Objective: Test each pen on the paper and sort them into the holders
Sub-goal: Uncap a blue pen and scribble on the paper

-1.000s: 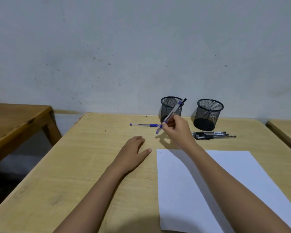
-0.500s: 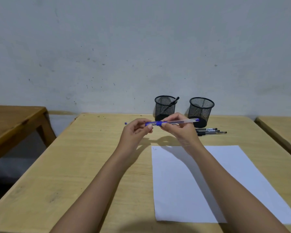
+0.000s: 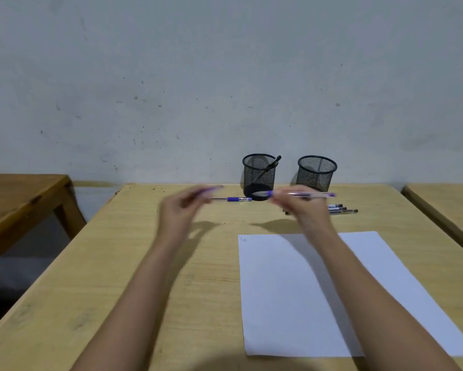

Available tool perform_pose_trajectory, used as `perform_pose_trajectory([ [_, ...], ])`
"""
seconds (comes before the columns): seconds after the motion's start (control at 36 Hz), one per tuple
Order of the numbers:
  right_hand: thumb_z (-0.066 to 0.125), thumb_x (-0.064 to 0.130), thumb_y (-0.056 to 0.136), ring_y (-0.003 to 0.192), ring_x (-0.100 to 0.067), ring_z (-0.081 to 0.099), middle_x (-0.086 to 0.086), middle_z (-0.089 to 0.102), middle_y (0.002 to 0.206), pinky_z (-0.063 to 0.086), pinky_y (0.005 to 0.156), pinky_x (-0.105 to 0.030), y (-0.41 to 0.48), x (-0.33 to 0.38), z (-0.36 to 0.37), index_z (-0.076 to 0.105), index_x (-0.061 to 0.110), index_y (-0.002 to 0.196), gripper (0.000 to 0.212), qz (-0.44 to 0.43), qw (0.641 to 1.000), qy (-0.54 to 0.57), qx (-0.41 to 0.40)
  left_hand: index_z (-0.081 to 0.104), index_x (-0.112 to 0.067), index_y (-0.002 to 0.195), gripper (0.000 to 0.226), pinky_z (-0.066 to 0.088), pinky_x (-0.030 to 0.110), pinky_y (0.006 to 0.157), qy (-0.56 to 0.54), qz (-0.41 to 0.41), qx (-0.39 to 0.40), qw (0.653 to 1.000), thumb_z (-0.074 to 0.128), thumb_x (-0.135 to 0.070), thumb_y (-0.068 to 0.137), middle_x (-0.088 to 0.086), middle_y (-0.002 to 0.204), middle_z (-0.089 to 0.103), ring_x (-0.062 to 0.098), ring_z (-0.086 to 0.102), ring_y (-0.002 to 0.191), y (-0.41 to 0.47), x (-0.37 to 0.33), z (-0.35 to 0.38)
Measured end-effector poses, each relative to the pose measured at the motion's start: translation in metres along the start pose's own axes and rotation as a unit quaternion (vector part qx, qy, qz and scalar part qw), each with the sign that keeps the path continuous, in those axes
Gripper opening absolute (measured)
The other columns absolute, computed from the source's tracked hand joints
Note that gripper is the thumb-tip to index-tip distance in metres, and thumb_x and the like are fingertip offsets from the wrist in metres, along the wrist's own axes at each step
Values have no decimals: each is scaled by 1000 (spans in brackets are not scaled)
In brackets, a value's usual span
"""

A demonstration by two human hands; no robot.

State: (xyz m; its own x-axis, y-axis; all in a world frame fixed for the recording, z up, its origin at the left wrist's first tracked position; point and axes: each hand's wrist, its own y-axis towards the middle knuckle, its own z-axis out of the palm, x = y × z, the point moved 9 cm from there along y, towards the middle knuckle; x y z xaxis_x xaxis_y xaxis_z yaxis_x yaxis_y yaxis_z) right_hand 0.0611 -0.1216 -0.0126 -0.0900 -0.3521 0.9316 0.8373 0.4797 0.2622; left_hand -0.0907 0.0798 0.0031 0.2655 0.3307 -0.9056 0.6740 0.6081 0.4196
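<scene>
My right hand point(image 3: 302, 204) holds a clear pen with a blue grip point(image 3: 308, 194) level above the table, its tip pointing left. My left hand point(image 3: 182, 207), blurred, pinches the pen's blue cap point(image 3: 211, 189), pulled apart from the pen. Another blue pen point(image 3: 231, 199) lies on the table point(image 3: 118, 263) behind my hands. Several black pens point(image 3: 341, 209) lie right of my right hand. Two black mesh holders stand at the back: the left holder point(image 3: 258, 172) has one black pen in it, the right holder point(image 3: 316, 173) looks empty. White paper point(image 3: 278, 303) lies under my right forearm, with a small scribble at its top left corner.
A darker wooden table point(image 3: 18, 202) stands to the left across a gap, and another table's edge point(image 3: 444, 207) shows at the right. A grey wall runs just behind the holders.
My right hand picked a blue pen off the table, both hands came together on it, and now my left hand has moved left with the cap off.
</scene>
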Motion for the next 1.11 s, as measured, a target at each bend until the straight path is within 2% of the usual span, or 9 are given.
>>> perform_pose_trajectory([
  [0.08,77,8,58,67,-16,71,-5,72,66,55,66,-16,0,9,-59,70,7,68,12,6,991,102,-83,71,-13,92,13,48,8,74,46,0,-92,995,67,-7,82,-19,70,71,-4,64,70,9,2,-72],
  [0.14,79,14,48,67,-16,71,-5,72,66,55,65,-16,0,9,-73,71,10,64,18,5,990,111,-91,72,-19,87,14,48,8,73,66,-23,-74,995,69,-8,81,-18,69,71,-4,64,71,11,9,-82],
  [0.28,71,-4,72,69,-17,70,-8,71,72,55,68,-17,3,-17,-45,63,0,78,11,26,996,51,-71,72,-18,80,15,47,7,67,105,-60,38,992,72,-4,77,-9,75,72,-5,62,67,3,32,-18],
  [0.39,73,-5,70,65,-11,66,-2,69,68,54,66,-15,-2,-32,-31,64,4,75,14,37,997,10,-73,73,-19,81,11,46,10,68,149,-79,77,983,73,-9,77,0,84,72,4,62,73,-5,61,12],
  [0.44,76,-2,67,64,-9,64,4,68,64,53,64,-15,-2,-35,-28,64,7,73,16,39,996,-21,-72,72,-18,83,9,44,5,66,179,-73,86,977,74,-12,77,-4,85,71,3,62,76,-5,68,20],
  [0.58,74,-3,71,53,-2,57,1,63,60,41,50,-11,0,-33,-19,57,5,70,19,35,996,-53,-61,71,-17,85,8,40,2,65,214,-59,78,972,73,-12,78,-8,82,68,1,59,77,1,73,29],
  [0.72,68,-7,74,60,-12,62,-4,62,62,52,61,-17,6,-41,-12,57,6,71,18,56,997,-49,-31,71,-14,88,9,39,5,67,249,-48,93,963,72,-14,79,-4,89,67,4,57,79,6,78,34],
  [0.86,68,-4,76,65,-13,63,-5,65,67,54,68,-18,5,-48,-7,64,7,75,11,66,996,-63,-19,71,-13,91,11,39,9,70,270,-35,103,957,71,-14,80,1,94,66,11,57,85,8,80,36],
  [1.11,75,-3,69,55,-10,57,-3,62,62,47,55,-18,-2,-54,1,59,10,69,20,91,993,-68,-24,71,-12,99,16,37,5,66,299,-30,123,946,67,-13,83,0,96,63,5,52,82,14,78,41],
])
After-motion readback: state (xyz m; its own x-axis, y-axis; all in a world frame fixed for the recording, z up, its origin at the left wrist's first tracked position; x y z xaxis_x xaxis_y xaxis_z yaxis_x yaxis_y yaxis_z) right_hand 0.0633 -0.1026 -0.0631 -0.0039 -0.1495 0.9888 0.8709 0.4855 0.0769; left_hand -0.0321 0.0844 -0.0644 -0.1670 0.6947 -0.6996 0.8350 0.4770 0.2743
